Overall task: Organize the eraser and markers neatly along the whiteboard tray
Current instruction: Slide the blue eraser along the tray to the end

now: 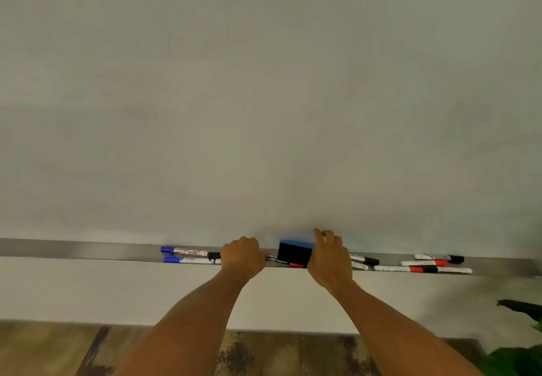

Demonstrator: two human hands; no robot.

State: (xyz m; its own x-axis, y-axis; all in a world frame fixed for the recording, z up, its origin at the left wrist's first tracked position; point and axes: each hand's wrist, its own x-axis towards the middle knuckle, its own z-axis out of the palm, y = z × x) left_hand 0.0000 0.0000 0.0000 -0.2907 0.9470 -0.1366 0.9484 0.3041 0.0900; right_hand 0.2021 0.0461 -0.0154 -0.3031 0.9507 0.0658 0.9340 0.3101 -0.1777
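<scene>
A metal tray (73,249) runs along the bottom of the whiteboard. The blue-topped black eraser (294,252) stands on it at the centre, and my right hand (330,258) grips its right side. My left hand (243,254) is closed on a marker with a red cap (283,261) that lies in front of the eraser. Two blue-capped markers (187,255) lie left of my left hand. Several black and red markers (422,264) lie scattered on the tray to the right.
The whiteboard (264,97) fills the upper view. Below the tray is a white wall panel (88,287), then wood-pattern floor (44,352). Green plant leaves (522,346) show at the bottom right corner.
</scene>
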